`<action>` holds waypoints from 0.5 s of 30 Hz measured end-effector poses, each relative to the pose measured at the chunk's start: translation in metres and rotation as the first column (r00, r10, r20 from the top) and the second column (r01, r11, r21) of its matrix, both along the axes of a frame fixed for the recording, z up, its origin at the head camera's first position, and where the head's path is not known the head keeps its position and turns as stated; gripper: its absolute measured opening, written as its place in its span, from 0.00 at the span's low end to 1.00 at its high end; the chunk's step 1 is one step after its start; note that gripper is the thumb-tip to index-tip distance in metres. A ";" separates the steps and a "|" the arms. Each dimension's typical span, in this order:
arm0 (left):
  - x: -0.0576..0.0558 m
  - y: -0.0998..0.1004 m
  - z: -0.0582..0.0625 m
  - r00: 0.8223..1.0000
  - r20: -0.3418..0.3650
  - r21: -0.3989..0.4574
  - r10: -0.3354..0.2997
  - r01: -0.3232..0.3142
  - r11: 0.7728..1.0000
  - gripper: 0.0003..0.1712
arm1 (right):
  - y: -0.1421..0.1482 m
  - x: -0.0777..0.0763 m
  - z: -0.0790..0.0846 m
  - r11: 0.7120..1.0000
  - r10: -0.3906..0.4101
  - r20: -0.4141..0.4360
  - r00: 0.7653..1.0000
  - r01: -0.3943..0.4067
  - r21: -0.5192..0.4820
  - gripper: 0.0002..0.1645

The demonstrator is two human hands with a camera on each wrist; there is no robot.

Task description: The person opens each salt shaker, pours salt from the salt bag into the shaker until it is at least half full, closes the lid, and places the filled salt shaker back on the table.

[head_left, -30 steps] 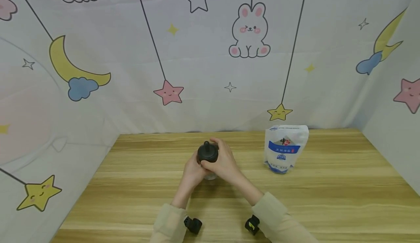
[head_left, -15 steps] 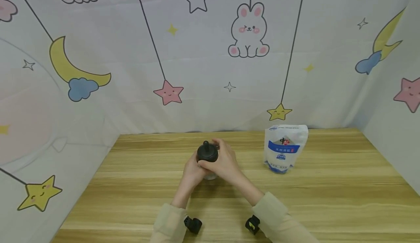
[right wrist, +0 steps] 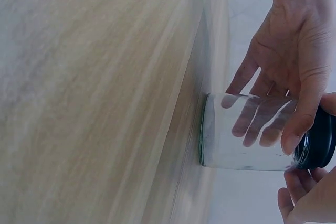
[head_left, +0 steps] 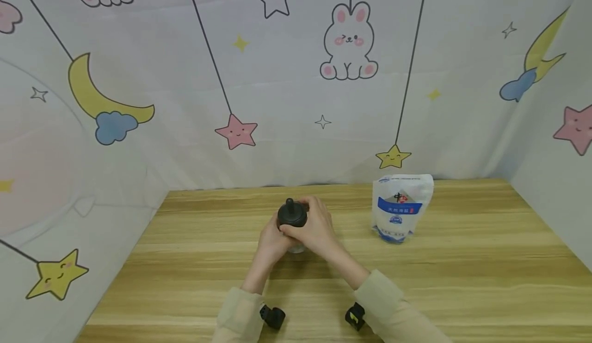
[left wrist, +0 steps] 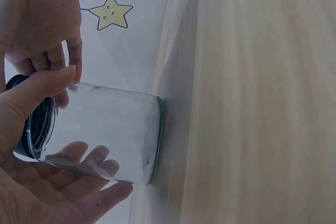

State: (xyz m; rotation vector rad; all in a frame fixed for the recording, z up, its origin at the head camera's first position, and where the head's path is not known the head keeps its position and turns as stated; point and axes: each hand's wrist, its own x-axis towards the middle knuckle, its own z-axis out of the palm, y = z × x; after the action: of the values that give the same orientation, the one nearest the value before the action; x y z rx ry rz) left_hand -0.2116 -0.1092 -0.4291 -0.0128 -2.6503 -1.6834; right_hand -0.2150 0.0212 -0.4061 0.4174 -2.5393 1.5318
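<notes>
A clear glass jar [left wrist: 113, 129] with a black lid [head_left: 292, 216] stands upright on the wooden table, and no contents show through its glass. Around the glass below the lid, my left hand [head_left: 273, 241] holds the jar, its thumb on one side and its fingers on the other. My right hand [head_left: 317, 228] grips the lid, thumb at its near edge and fingers round the far side. A knob sticks up from the lid's top. In the right wrist view the jar's base meets the table, and the right hand [right wrist: 315, 198] is partly cut off by the frame.
A white and blue stand-up pouch [head_left: 400, 210] stands on the table [head_left: 462, 260] to the right of the jar. Behind the table hangs a white curtain [head_left: 296, 91] printed with stars, moons and a rabbit. Small black devices sit at both cuffs.
My right thumb has slid slightly left along the lid's near edge, and the right fingers have shifted a little. The left hand and jar stay in place; the head view tilts slightly.
</notes>
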 end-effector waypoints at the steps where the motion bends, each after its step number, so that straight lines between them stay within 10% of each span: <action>1: 0.000 0.000 0.000 1.000 -0.003 0.000 -0.001 0.001 1.000 0.39 | 0.000 0.000 0.000 1.000 0.004 -0.005 1.000 -0.004 -0.002 0.42; 15: 0.002 0.000 0.000 1.000 -0.001 0.037 -0.001 0.001 0.999 0.38 | 0.003 -0.001 0.000 0.998 0.055 -0.002 0.999 -0.055 -0.017 0.37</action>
State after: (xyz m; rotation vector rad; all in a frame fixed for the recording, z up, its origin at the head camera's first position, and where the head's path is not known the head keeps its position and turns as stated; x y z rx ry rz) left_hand -0.2093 -0.1095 -0.4291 -0.0153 -2.6184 -1.7312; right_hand -0.2162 0.0237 -0.4066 0.4895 -2.5321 1.5694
